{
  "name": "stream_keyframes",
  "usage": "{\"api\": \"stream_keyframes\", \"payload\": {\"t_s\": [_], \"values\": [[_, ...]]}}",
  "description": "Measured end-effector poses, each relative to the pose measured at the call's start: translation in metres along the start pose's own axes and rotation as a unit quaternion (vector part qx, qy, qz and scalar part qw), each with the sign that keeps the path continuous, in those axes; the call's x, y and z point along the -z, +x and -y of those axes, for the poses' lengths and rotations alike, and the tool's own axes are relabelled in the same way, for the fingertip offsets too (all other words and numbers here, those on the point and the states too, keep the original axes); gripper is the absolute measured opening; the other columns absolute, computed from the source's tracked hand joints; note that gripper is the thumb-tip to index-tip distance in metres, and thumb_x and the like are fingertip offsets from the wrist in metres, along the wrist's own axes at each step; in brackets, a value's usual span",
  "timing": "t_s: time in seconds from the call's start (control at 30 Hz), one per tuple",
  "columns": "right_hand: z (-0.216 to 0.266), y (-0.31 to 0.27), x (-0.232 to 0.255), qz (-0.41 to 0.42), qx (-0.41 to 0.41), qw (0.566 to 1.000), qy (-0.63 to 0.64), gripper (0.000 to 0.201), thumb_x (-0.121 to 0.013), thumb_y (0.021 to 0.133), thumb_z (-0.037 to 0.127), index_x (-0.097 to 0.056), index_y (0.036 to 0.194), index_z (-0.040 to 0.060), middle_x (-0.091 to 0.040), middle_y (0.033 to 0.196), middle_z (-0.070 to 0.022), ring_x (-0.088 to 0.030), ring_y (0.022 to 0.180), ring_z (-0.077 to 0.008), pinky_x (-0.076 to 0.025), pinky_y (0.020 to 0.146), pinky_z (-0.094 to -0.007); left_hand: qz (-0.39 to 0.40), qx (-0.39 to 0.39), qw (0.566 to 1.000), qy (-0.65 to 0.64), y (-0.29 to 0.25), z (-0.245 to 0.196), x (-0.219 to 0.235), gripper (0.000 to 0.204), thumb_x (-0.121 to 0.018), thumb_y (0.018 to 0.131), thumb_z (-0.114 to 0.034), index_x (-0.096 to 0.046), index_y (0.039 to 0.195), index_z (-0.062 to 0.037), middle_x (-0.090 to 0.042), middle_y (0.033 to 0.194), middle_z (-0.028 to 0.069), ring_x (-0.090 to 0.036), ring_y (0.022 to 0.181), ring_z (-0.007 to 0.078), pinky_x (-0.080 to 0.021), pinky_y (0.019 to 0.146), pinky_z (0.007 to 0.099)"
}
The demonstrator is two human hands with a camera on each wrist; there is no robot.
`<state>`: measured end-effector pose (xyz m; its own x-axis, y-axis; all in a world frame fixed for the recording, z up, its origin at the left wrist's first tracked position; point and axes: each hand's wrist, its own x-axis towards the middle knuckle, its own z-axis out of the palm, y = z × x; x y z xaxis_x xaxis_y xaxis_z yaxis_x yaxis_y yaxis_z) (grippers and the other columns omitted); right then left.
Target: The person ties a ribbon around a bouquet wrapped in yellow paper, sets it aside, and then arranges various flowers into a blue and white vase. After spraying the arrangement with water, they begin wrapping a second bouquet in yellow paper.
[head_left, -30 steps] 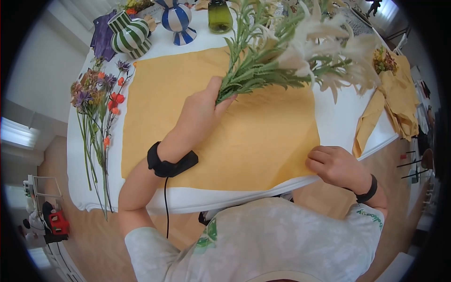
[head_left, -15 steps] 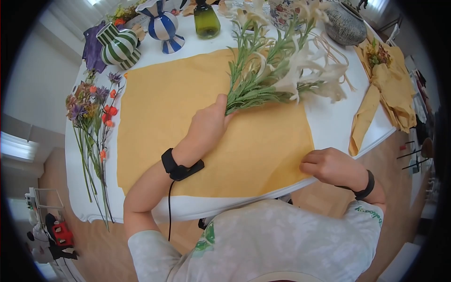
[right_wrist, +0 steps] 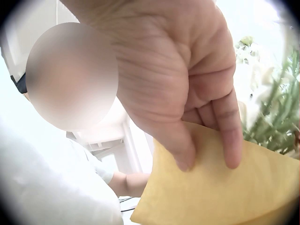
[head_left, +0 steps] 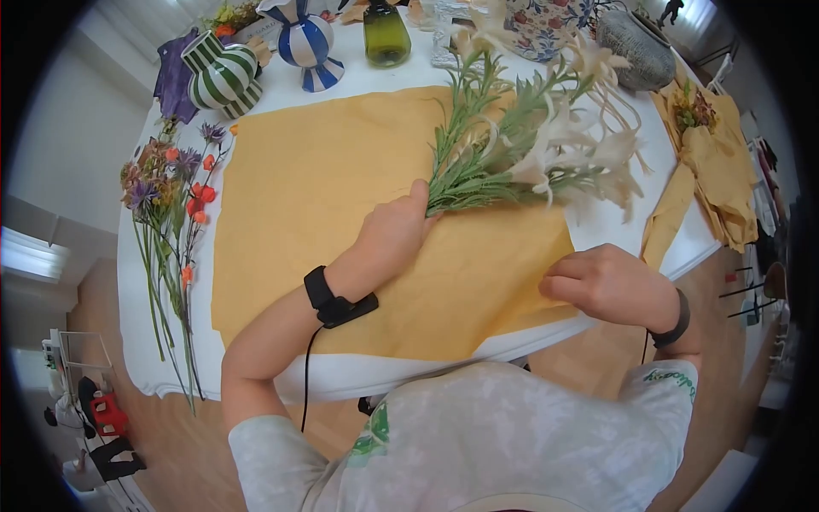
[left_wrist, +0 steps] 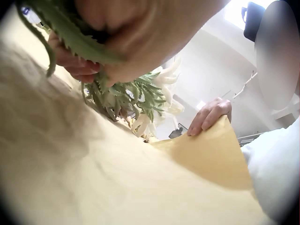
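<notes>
My left hand (head_left: 394,235) grips the stems of a bunch of white artificial lilies (head_left: 546,154) with green leaves, held over a sheet of yellow wrapping paper (head_left: 324,205). The blooms point to the right and away from me. At the sheet's near right corner, my right hand (head_left: 607,283) pinches the paper edge between thumb and fingers. In the right wrist view the thumb (right_wrist: 183,152) presses on the near face of the raised paper (right_wrist: 220,192). The left wrist view also shows that corner lifted, forming a slope beside the lilies (left_wrist: 154,98).
Purple, orange and red flowers (head_left: 166,196) lie left of the paper. Behind it stand a green-striped vase (head_left: 223,75), a blue-striped vase (head_left: 304,43), a green glass bottle (head_left: 386,34) and a grey pot (head_left: 636,51). A paper-wrapped bouquet (head_left: 712,171) lies at the table's right edge.
The left hand has brought the lilies down and nearer to me, over the paper's right half. The right hand has raised the near right corner, which now curls up from the table.
</notes>
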<state>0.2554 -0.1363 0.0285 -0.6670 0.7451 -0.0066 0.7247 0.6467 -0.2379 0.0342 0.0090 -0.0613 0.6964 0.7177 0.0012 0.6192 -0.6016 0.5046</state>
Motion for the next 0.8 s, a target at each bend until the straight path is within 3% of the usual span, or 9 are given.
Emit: {"api": "stream_keyframes", "payload": {"t_s": [0.1,0.2,0.37,0.43,0.53,0.57,0.63,0.67,0.8], "values": [[-0.005,0.015,0.010,0.005,0.001,1.000,0.006,0.020,-0.057,0.062,0.003,-0.053,0.081,0.0038,-0.052,0.068,-0.0060,-0.055,0.062,-0.0242,-0.044,0.052,-0.0322,0.025,0.007,1.000,0.010,0.003,0.007,-0.006,0.029,-0.051,0.086,-0.023,-0.035,0.092,0.0001,-0.056,0.070,0.0239,-0.054,0.066,0.0414,-0.043,0.057,0.0457],[-0.012,0.038,0.017,-0.068,0.032,0.997,-0.034,0.019,-0.059,0.061,0.004,-0.054,0.079,0.0049,-0.050,0.066,-0.0050,-0.052,0.063,-0.0240,-0.042,0.053,-0.0334,0.033,-0.006,0.999,0.007,0.003,0.008,-0.005,0.030,-0.050,0.086,-0.025,-0.035,0.091,0.0001,-0.056,0.071,0.0238,-0.054,0.067,0.0415,-0.043,0.057,0.0454],[-0.035,0.094,0.029,-0.129,0.096,0.985,-0.067,0.012,-0.061,0.067,0.009,-0.056,0.078,0.0056,-0.051,0.069,-0.0056,-0.051,0.072,-0.0249,-0.043,0.061,-0.0344,0.030,-0.046,0.998,-0.016,0.003,0.016,-0.005,0.027,-0.050,0.085,-0.022,-0.035,0.091,0.0002,-0.056,0.072,0.0243,-0.055,0.068,0.0411,-0.044,0.059,0.0455],[-0.050,0.116,0.029,-0.111,0.087,0.989,-0.049,0.009,-0.061,0.071,0.009,-0.058,0.078,0.0048,-0.054,0.072,-0.0065,-0.051,0.074,-0.0258,-0.043,0.064,-0.0349,0.035,-0.055,0.998,-0.023,0.004,0.022,-0.003,0.028,-0.051,0.084,-0.022,-0.037,0.091,0.0014,-0.057,0.072,0.0234,-0.056,0.068,0.0396,-0.045,0.059,0.0455],[-0.061,0.133,0.036,-0.120,0.070,0.988,-0.060,0.007,-0.061,0.072,0.008,-0.059,0.077,0.0039,-0.054,0.073,-0.0074,-0.052,0.073,-0.0258,-0.043,0.064,-0.0348,0.000,-0.153,0.963,-0.222,0.001,0.030,-0.007,0.029,-0.050,0.084,-0.022,-0.036,0.093,0.0017,-0.057,0.076,0.0252,-0.056,0.072,0.0395,-0.045,0.062,0.0444],[-0.060,0.137,0.039,-0.143,0.068,0.985,-0.068,0.006,-0.060,0.072,0.007,-0.059,0.077,0.0035,-0.054,0.072,-0.0081,-0.052,0.071,-0.0258,-0.043,0.062,-0.0346,0.012,-0.144,0.925,-0.352,-0.001,0.027,-0.007,0.029,-0.049,0.084,-0.022,-0.036,0.094,0.0024,-0.057,0.077,0.0261,-0.056,0.073,0.0396,-0.045,0.063,0.0437],[-0.053,0.133,0.048,-0.151,0.062,0.985,-0.054,0.007,-0.060,0.073,0.010,-0.059,0.076,0.0040,-0.055,0.070,-0.0086,-0.053,0.069,-0.0260,-0.043,0.061,-0.0350,0.018,-0.132,0.868,-0.478,-0.002,0.028,-0.002,0.029,-0.047,0.085,-0.021,-0.036,0.094,0.0031,-0.056,0.079,0.0271,-0.056,0.074,0.0398,-0.045,0.065,0.0431],[-0.047,0.129,0.054,-0.161,0.050,0.985,-0.039,0.009,-0.060,0.074,0.013,-0.059,0.075,0.0046,-0.055,0.067,-0.0091,-0.054,0.067,-0.0262,-0.043,0.059,-0.0354,0.016,-0.124,0.939,-0.320,0.000,0.029,0.003,0.029,-0.047,0.086,-0.021,-0.036,0.093,0.0037,-0.056,0.077,0.0275,-0.056,0.073,0.0405,-0.044,0.063,0.0436],[-0.022,0.107,0.062,-0.116,0.058,0.991,0.045,0.009,-0.061,0.073,0.013,-0.059,0.075,0.0048,-0.055,0.065,-0.0095,-0.054,0.062,-0.0276,-0.042,0.055,-0.0358,-0.005,-0.062,0.996,-0.069,0.003,0.014,0.012,0.031,-0.050,0.086,-0.023,-0.036,0.091,0.0049,-0.055,0.070,0.0273,-0.054,0.067,0.0427,-0.044,0.059,0.0454]]}}
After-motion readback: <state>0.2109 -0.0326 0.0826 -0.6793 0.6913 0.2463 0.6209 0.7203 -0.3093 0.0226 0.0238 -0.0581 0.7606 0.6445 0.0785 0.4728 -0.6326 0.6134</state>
